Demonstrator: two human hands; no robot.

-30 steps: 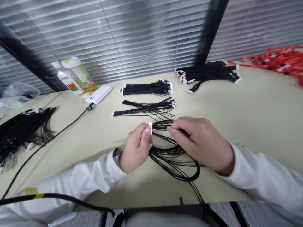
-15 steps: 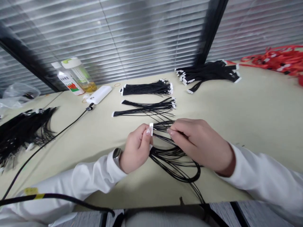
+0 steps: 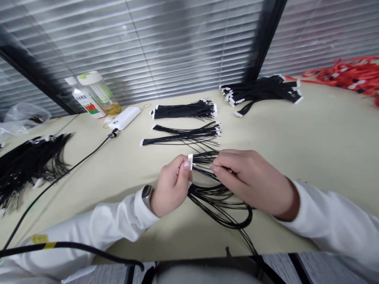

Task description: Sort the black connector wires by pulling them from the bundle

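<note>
A small white connector (image 3: 190, 161) is pinched between the thumb and fingers of my left hand (image 3: 172, 187). Thin black wires (image 3: 204, 157) run from it to the right, and more of the bundle (image 3: 220, 197) loops below, between my hands. My right hand (image 3: 251, 181) is closed in a pinch just right of the connector, with a thin black wire at its fingertips; the wire's tip lies close to the connector's face. Whether that tip is inside the connector is too small to tell. The right hand's other fingers are curled out of sight.
Behind lie two loose wire harnesses (image 3: 180, 136) and a neat stack of harnesses (image 3: 183, 110). Black cables (image 3: 260, 90) and red cables (image 3: 352, 77) are piled at the back right. Bottles (image 3: 87, 100), a white power bank (image 3: 124, 118) and more black wires (image 3: 29, 165) are left.
Both hands stay nearly in place. My right hand has shifted very slightly to the right, and a wire tip now shows beside the connector.
</note>
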